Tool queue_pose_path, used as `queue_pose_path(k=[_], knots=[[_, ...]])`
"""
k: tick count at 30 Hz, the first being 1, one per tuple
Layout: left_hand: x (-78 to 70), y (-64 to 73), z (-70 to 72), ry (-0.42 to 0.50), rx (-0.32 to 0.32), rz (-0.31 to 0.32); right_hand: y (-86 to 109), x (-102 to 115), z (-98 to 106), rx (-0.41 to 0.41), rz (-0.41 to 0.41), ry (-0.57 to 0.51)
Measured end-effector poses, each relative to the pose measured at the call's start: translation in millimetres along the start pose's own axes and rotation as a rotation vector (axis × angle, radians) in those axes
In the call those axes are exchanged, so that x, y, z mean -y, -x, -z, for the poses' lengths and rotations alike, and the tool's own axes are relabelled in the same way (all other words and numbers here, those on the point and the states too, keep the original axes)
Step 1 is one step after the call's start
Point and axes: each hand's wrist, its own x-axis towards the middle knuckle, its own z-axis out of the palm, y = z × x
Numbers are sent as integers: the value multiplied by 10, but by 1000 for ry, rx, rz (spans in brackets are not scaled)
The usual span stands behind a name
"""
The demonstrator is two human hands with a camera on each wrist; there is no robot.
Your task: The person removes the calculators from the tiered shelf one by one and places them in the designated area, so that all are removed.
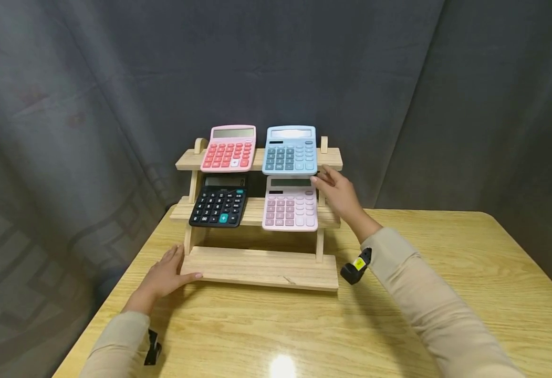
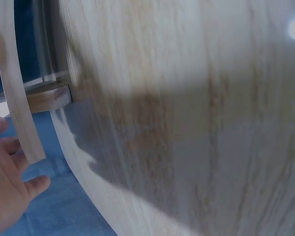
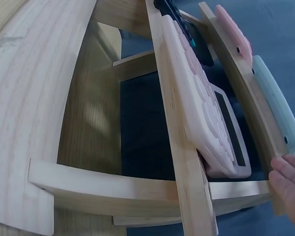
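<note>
Overall, a dark grey curtain point(image 1: 257, 68) hangs behind the stand, and a wood-grain table point(image 1: 446, 262) carries it, spreading out to its right and in front. Stand point(image 1: 254, 211): pale timber, three steps, upright on the table.

Sleeves, both beige: right sleeve point(image 1: 431, 299) slants up from the near right towards the stand; left sleeve point(image 1: 117, 346) lies to its near left.

Four calculators on the stand, all leaning back, keys facing forward. Top shelf point(image 1: 334, 156): pink calculator point(image 1: 229, 148) on the stand's left, blue calculator point(image 1: 290, 150) on its right. Middle shelf point(image 1: 179, 210): black calculator point(image 1: 219, 201) left, its display reading 0; lilac calculator point(image 1: 290, 203) right, directly below the blue one.

Left hand point(image 1: 164, 273): at the left end of the stand's bottom shelf point(image 1: 266, 265). Fingers spread and fairly straight, thumb stretched along the front edge; it touches the wood.

Right hand point(image 1: 342, 197): at the right end of the stand's top shelf, fingers slightly bent, thumb tip just beside the blue calculator's lower corner and the lilac one's upper corner. The right wrist view cuts this hand off at its edge; fingertips seem to touch the shelf end, but whether they pinch anything cannot be told.

Smallest: a black wrist device point(image 1: 351, 273) with a yellow label point(image 1: 359, 263), just right of the stand.
</note>
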Motion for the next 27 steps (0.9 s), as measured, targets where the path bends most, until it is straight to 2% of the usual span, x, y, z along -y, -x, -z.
queue_pose_path(k=[4,15,22,27], knots=[[13,-28,-1,36,15,4,-50,-3,0,-13,-33,-28],[85,-95,18,152,63,11,-170,9,-41,-42,-61,-110],[185,-70,6,161,37,-22,-222,58,-115,-49,-88,-161],[181,-66,-43,168,30,-26,-236,38,-141,-82,-106,-195]])
